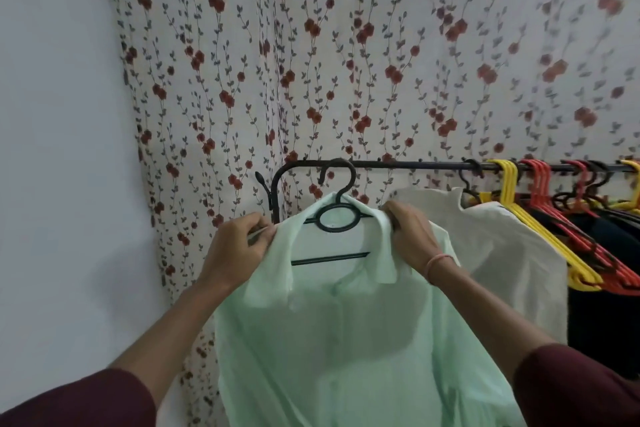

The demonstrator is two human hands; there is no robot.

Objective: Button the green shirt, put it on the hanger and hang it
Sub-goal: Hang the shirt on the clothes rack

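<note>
- Nearest the lens, two dark maroon sleeves, one at the lower left [79,399], one at the lower right [581,388], bare forearms reaching up from them.
- Between the forearms, a pale mint-green collared cotton shirt [339,350], front placket closed down the middle, cloth hanging below the bottom edge of view.
- At left, the left hand [239,250] pinched closed on the shirt's shoulder seam beside the collar, fingers curled over the fabric edge.
- In the middle, a black plastic hanger with a ring-shaped neck [337,218] inside the shirt, crossbar showing through the open collar.
- Hook of that hanger up at the level of the black metal clothes rail [398,165], near its curved left end; whether it rests on the rail cannot be told.
- At right, the right hand [412,236] gripping the other side of the collar, closed on the cloth, a thin pink band on the wrist [438,262].
- Just beside, further right, a white crinkled shirt [512,253] hanging from the rail.
- Beyond it, yellow plastic hangers [540,229], then red plastic hangers [588,243], dark garments [609,305] below.
- Behind everything, a white curtain printed with red flowers and leafy vines [346,62]; a plain pale wall [52,114] at far left.
</note>
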